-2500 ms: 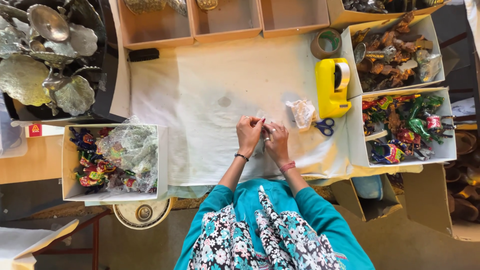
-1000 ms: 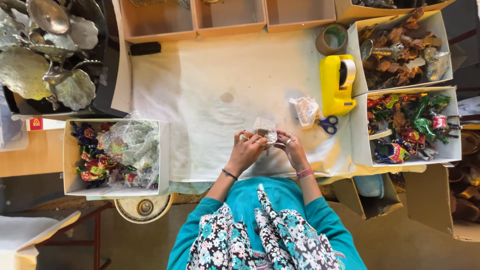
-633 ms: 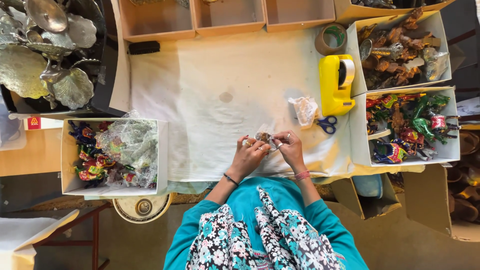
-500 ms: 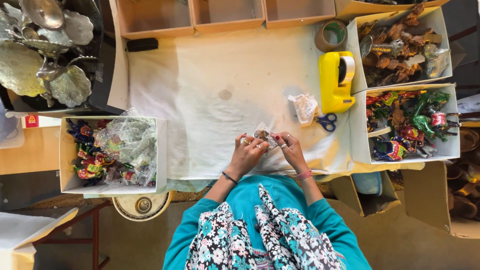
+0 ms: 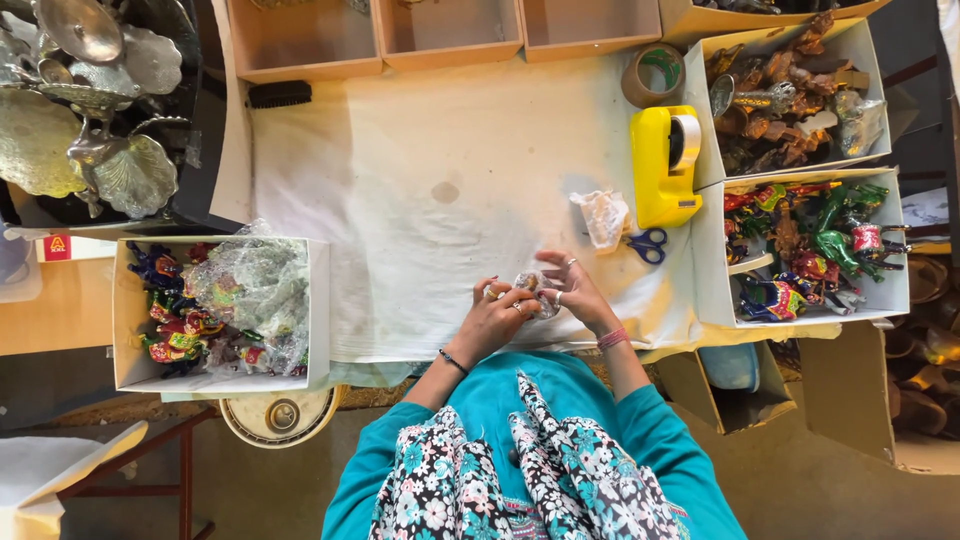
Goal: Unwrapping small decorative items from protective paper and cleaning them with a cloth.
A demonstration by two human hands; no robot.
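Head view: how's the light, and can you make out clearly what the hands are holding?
Head view: warm, even light, mild glare on the white cloth; edges bend slightly; the left hand and right hand are sharp, but the small wrapped item between them is too small to identify.

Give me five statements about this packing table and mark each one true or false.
1. Both hands, the left hand and the right hand, hold one small clear-wrapped object between them. True.
2. The blue-handled scissors lie in the white box of plastic-wrapped colourful figurines. False: they lie on the white cloth, just below the yellow tape dispenser.
3. The brown roll of tape sits above the dispenser. True.
4. The three brown cardboard trays at the top are full of figurines. False: they look nearly empty.
5. A crumpled piece of clear wrap lies beside the dispenser. True.
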